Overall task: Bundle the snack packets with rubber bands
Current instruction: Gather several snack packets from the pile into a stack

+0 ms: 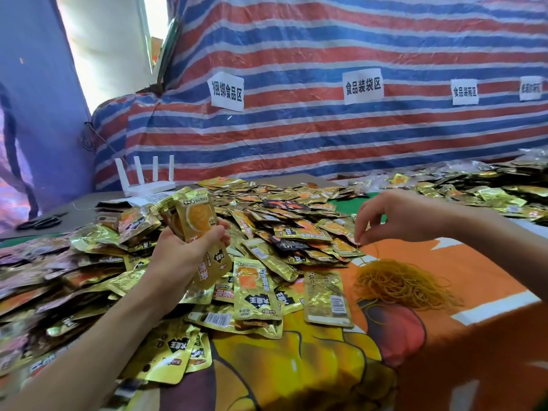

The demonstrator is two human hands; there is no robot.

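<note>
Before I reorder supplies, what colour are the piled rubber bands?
The rubber bands are yellowish orange, best seen in the head view.

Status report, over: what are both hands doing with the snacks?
Left hand grips upright packet stack. Right hand pinches one rubber band above the band pile. Stack not yet banded. Loose packets heaped between hands.

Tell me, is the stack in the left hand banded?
Not banded: no band shows around the stack the left hand grips; the right hand pinches one from the rubber bands.

Makeshift food-packing workshop: striped tarp wall (326, 137), paper zone signs (363, 86), heaped snack packets (267, 221).
</note>
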